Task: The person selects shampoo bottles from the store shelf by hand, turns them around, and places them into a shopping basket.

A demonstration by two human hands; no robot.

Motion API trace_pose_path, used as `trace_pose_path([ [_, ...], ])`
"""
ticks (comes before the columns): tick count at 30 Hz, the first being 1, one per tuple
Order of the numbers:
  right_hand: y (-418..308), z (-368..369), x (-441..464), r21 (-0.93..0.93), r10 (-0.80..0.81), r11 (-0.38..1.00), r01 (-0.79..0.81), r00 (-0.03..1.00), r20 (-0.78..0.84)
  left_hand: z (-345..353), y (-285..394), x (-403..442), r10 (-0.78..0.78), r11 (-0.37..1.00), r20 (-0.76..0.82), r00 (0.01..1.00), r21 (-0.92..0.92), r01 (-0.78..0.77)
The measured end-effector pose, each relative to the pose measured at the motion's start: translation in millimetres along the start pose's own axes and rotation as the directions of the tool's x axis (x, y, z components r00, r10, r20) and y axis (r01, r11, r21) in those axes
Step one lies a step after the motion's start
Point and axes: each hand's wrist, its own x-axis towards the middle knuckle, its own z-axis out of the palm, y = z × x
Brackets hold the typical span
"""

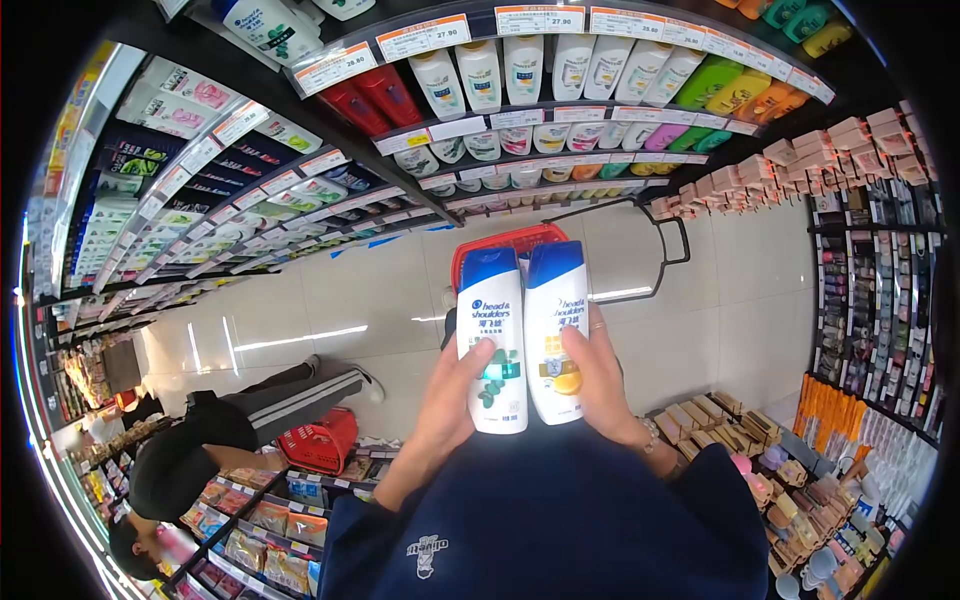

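Two white shampoo bottles with blue caps are held upright side by side before my chest, labels towards me. My left hand (pixel 452 390) is closed around the shampoo bottle with green label art (pixel 491 325), its thumb across the front. Around the shampoo bottle with yellow label art (pixel 545 310) my right hand (pixel 600 380) is closed, thumb on the label. The bottles' upper parts nearly touch. Behind their caps shows part of a red shopping basket (pixel 510 238); the bottles hide the rest of it.
Shelves of shampoo bottles (pixel 525 70) with price tags stand ahead, more shelves at left. A person (pixel 210 440) bends over a low shelf at left beside another red basket (pixel 322 440). Wooden brushes (pixel 710 420) and hanging goods (pixel 880 290) are at right. Tiled floor (pixel 270 350) lies between.
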Motion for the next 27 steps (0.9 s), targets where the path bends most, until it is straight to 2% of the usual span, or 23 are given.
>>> trace_pose_path([
  [4, -4, 4, -10, 0.000, -0.044, 0.999, 0.044, 0.999, -0.002, 1, -1, -5, -0.053, 0.998, 0.009, 0.999, 0.039, 0.052],
  [8, -9, 6, -18, 0.105, -0.042, 0.994, 0.040, 0.999, 0.022, 5, -1, -12, -0.068, 0.995, 0.047, 0.997, -0.071, 0.071],
  [12, -12, 1, -22, 0.170, 0.001, 0.985, -0.011, 0.998, 0.057, 9, 2, -20, -0.074, 0.995, 0.045, 0.996, -0.064, 0.077],
  [14, -13, -1, -25, 0.185, 0.007, 0.983, -0.020, 0.997, 0.075, 16, 3, -23, -0.047, 0.999, 0.065, 0.997, 0.030, 0.045],
  [20, -17, -4, -33, 0.266, 0.025, 0.962, -0.060, 0.991, 0.135, 20, 6, -29, -0.049, 0.992, 0.100, 0.994, 0.117, 0.037],
  [25, -17, -6, -36, 0.395, 0.014, 0.914, -0.093, 0.980, 0.199, 20, 6, -33, -0.040, 0.995, 0.085, 0.996, 0.091, 0.032],
  [27, -17, -7, -35, 0.461, 0.074, 0.871, -0.172, 0.972, 0.224, 19, 6, -34, -0.026, 0.996, 0.090, 0.996, 0.082, 0.018],
])
